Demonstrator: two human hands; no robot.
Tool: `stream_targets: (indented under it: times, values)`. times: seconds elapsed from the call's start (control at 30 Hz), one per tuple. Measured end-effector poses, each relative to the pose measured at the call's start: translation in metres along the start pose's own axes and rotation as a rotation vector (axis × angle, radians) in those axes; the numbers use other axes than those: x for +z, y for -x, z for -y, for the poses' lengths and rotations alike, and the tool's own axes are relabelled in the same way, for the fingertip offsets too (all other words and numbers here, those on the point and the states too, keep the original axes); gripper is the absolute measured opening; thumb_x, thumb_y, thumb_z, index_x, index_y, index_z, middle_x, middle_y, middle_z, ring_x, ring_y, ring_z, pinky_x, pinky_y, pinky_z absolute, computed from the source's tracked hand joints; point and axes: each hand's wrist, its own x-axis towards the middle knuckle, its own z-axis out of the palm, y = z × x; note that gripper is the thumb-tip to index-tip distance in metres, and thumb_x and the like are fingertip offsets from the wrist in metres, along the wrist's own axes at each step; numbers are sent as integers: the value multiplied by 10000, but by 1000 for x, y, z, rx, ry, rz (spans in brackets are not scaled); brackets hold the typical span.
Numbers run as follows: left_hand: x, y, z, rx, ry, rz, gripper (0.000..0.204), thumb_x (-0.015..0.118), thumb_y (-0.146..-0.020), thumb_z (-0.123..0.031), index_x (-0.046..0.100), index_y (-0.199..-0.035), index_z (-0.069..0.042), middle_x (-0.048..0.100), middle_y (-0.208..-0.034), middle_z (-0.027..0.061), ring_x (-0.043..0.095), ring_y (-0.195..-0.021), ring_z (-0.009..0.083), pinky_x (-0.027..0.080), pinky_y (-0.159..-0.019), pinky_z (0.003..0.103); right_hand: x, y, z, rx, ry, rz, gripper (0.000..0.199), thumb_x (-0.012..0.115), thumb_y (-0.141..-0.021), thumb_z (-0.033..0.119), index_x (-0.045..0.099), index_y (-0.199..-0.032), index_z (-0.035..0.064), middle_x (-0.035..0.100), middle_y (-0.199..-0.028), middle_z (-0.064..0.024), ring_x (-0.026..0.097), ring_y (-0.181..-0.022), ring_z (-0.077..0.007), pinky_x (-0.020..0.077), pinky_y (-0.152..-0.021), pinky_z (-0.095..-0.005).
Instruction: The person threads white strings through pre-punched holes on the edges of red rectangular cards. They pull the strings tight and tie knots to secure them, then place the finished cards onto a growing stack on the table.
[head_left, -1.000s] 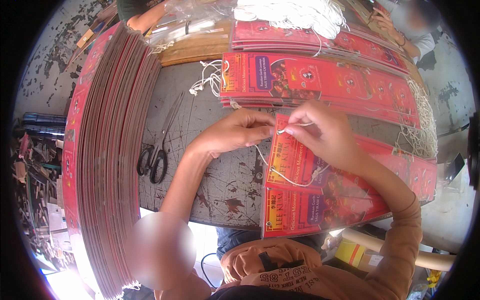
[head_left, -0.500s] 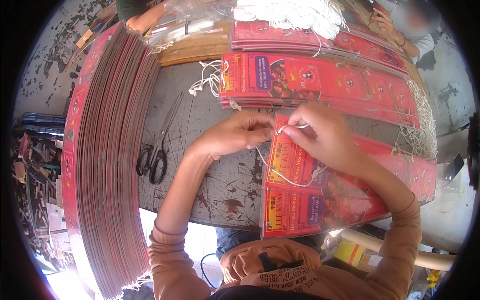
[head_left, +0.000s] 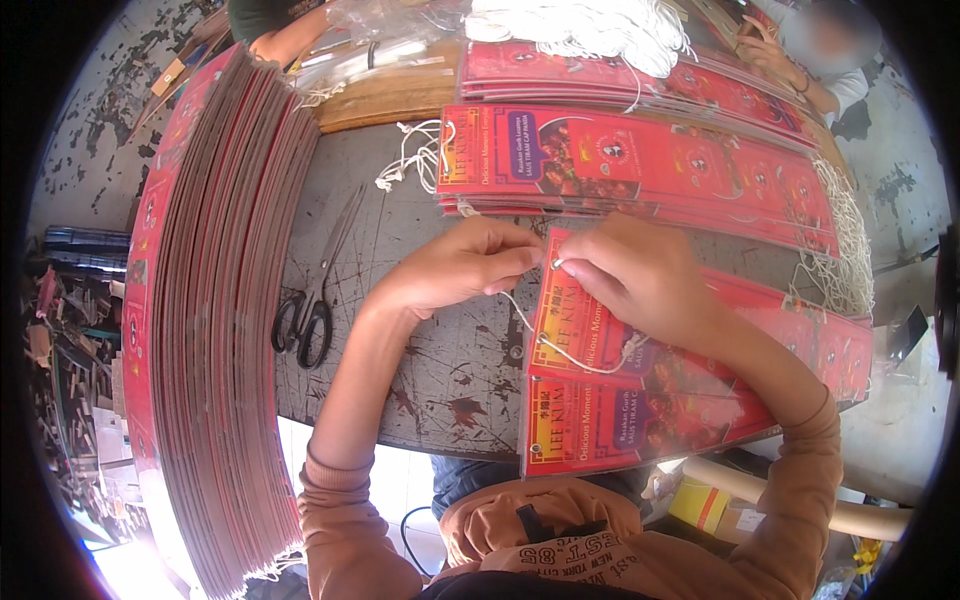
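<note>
While both hands pinch white string (head_left: 560, 352) — red card (head_left: 640, 400) beneath.

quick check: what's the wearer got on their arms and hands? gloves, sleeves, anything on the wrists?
No gloves: the left hand and the right hand are bare, with no rings or watch visible. Both arms wear long orange-brown sleeves with ribbed cuffs; the left sleeve is pushed up the forearm, the right sleeve ends just short of the wrist.

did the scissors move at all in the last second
No. The scissors lie in the same spot on the grey table, beside the tall stack of red sheets, as before; neither hand touches them.
</note>
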Motion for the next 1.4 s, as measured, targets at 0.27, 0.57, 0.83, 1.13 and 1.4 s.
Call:
stream_targets:
  times: [0.27,0.57,0.83,1.13,1.4]
  values:
    - [3,1,-2,-14,-28,17,182,480,-948,-164,590,-961,-19,410,-596,-62,346,-550,38,270,-504,211,1,-1,0,-46,93,35,138,659,-794,161,590,-897,98,539,-677,-30,577,-625,-205,448,-476,-336]
    - [5,-5,7,58,-9,23,144,474,-942,-106,578,-1006,-29,403,-629,-54,363,-585,44,286,-528,210,0,-3,9,-11,217,84,164,649,-798,237,566,-865,112,509,-662,-22,572,-634,-186,453,-463,-331]
    - [2,-4,8,51,-53,17,134,506,-944,-132,592,-982,-37,448,-662,-46,387,-596,41,305,-533,208,1,-2,7,-18,201,70,196,651,-814,262,565,-853,90,527,-675,-27,574,-625,-184,457,-455,-324]
    - [-4,-4,24,206,-826,-522,117,550,-909,-129,576,-956,-26,601,-679,119,624,-642,184,463,-559,301,-4,-1,9,176,-159,-4,204,652,-845,249,567,-842,64,545,-698,-43,551,-609,-161,437,-504,-309]
    - [1,14,-4,282,-1118,-1231,79,577,-880,-101,552,-914,-34,607,-607,161,638,-557,307,476,-487,394,-1,-2,2,412,-525,-182,154,576,-920,179,564,-898,27,585,-753,-61,532,-630,-127,424,-576,-272]
